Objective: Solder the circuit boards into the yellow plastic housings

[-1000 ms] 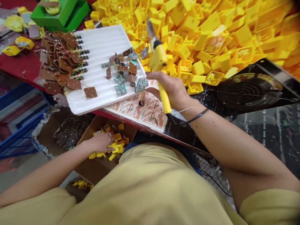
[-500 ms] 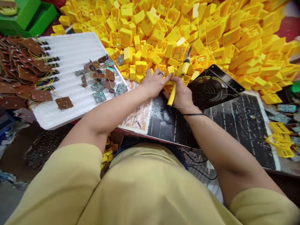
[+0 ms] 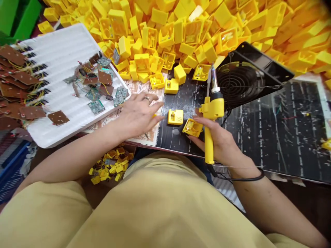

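Note:
My right hand (image 3: 222,137) is wrapped round a yellow soldering gun (image 3: 210,131), its metal tip pointing up and away. The thumb and a fingertip of that hand also touch a yellow plastic case (image 3: 192,127), open side up. My left hand (image 3: 141,113) hovers low over the left of the bench with its fingers apart; a sliver of yellow shows beneath it, too hidden to name. Between my hands sits a small yellow case (image 3: 175,117) with a speaker grille. Two more cases, a square one (image 3: 171,86) and a tilted one (image 3: 180,74), lie just beyond.
A large heap of yellow cases (image 3: 160,34) fills the back. On the left, a white foam tray (image 3: 62,44) bears brown circuit boards (image 3: 58,117) and green ones (image 3: 96,106). A black fan (image 3: 235,82) leans at the right on the dark bench top (image 3: 284,131).
Both hands have come back from the heap towards me and moved apart. Several yellow cases now lie on the bench near them. The soldering gun has turned more upright.

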A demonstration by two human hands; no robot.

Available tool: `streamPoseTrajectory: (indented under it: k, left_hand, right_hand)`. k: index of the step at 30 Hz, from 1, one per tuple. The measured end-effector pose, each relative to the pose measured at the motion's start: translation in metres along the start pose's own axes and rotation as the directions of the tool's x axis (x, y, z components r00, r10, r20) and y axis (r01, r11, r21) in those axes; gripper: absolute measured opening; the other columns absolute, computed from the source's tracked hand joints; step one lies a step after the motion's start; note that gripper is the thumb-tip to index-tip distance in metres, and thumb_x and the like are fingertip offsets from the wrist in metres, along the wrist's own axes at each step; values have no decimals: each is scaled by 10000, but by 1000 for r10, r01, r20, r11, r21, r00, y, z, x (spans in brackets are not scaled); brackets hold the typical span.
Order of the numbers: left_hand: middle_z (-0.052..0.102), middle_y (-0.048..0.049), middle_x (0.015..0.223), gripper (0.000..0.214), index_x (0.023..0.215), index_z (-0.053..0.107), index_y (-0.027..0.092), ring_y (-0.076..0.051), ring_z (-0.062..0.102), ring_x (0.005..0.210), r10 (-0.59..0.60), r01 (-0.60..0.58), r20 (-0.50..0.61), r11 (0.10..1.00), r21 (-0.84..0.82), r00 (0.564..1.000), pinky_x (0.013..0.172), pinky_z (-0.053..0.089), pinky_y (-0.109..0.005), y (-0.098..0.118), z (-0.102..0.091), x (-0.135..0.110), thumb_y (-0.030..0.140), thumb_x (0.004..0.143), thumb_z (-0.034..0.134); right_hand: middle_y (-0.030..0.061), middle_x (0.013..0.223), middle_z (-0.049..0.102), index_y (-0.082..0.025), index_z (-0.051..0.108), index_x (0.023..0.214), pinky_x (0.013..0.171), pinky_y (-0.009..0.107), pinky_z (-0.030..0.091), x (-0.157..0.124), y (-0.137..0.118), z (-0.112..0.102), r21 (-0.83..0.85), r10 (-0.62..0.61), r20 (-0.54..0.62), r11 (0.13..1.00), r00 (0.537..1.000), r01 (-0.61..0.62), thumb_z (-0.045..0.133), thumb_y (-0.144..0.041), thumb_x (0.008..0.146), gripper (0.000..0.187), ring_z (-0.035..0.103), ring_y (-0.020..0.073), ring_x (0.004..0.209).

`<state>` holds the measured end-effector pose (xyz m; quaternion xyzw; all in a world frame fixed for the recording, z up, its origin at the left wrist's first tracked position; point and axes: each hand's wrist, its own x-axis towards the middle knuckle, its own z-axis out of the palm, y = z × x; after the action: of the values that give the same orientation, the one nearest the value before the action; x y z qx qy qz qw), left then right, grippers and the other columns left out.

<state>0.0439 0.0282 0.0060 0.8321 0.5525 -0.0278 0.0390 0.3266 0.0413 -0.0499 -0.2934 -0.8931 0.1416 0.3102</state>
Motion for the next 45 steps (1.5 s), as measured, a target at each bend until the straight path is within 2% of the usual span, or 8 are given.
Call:
streamPoseTrajectory:
  k: [5, 10, 13, 20, 25, 31, 39, 45]
  left_hand:
    - [625, -226, 1455, 622, 1486, 572, 115, -385, 607, 1324, 192, -199, -79, 977, -79, 978, 1075, 507, -497, 24, 15, 23, 395, 945, 697]
    - [784, -57, 928, 306, 1120, 768, 165, -226, 727, 873, 156, -104, 143, 942, -318, 977, 775, 499, -307, 31, -11, 41, 370, 985, 584]
    - [749, -33, 755, 433, 903, 792, 190, -204, 701, 753, 183, -109, 275, 958, -264, 944, 799, 478, -338, 35, -17, 52, 372, 1050, 427]
    - [765, -147, 1197, 545, 1230, 752, 177, -342, 668, 1200, 39, -43, -40, 994, -102, 998, 1107, 405, -552, 28, 1, 40, 577, 1064, 421]
    - [612, -166, 1516, 627, 1523, 538, 192, -348, 599, 1348, 329, -315, 42, 928, -199, 943, 1130, 428, -495, 16, 2, 0, 467, 969, 639]
    - [681, -155, 1415, 705, 1575, 460, 183, -320, 617, 1316, 213, -217, -41, 961, -174, 976, 1195, 368, -513, 19, 19, -6, 523, 983, 633]
    - [540, -222, 1575, 782, 1592, 395, 80, -339, 493, 1472, 149, -158, -57, 966, -207, 987, 1240, 394, -474, -31, 12, -36, 464, 973, 679]
    - [742, -166, 1283, 698, 1552, 494, 117, -318, 700, 1135, 46, -46, -19, 998, -52, 999, 984, 549, -432, 1, 25, -40, 407, 959, 721]
  right_hand:
    - [99, 1239, 727, -289, 481, 1470, 1015, 560, 621, -15, -2, 8, -72, 36, -89, 997, 995, -42, 808, -333, 885, 672, 709, 336, 1191]
    - [71, 1258, 731, -310, 520, 1404, 912, 431, 660, -24, -2, 8, -82, 39, -120, 995, 992, -49, 720, -212, 937, 517, 750, 268, 1089]
    - [94, 1339, 701, -293, 515, 1404, 924, 447, 656, -29, -3, 7, -48, 50, -122, 997, 991, -56, 730, -219, 934, 522, 730, 288, 1160]
    - [43, 1128, 739, -338, 445, 1473, 1005, 512, 613, -33, -1, 6, -43, 44, -86, 998, 995, -48, 755, -359, 942, 615, 740, 287, 1093]
    - [36, 1119, 744, -381, 402, 1518, 981, 512, 629, -35, -1, 7, -30, 60, -91, 998, 994, -63, 757, -317, 937, 684, 741, 293, 1099]
    - [78, 1360, 696, -339, 439, 1537, 922, 444, 653, -31, -7, 11, 34, 21, -99, 999, 995, -18, 758, -179, 902, 728, 726, 278, 1161]
    - [104, 1274, 714, -327, 464, 1486, 958, 536, 640, -16, -12, 16, 22, -2, -76, 1000, 997, 3, 828, -329, 867, 719, 727, 329, 1138]
    - [56, 1229, 733, -342, 495, 1464, 879, 462, 656, -1, -9, 40, 41, -64, -42, 997, 997, 65, 738, -343, 945, 573, 748, 299, 1059]
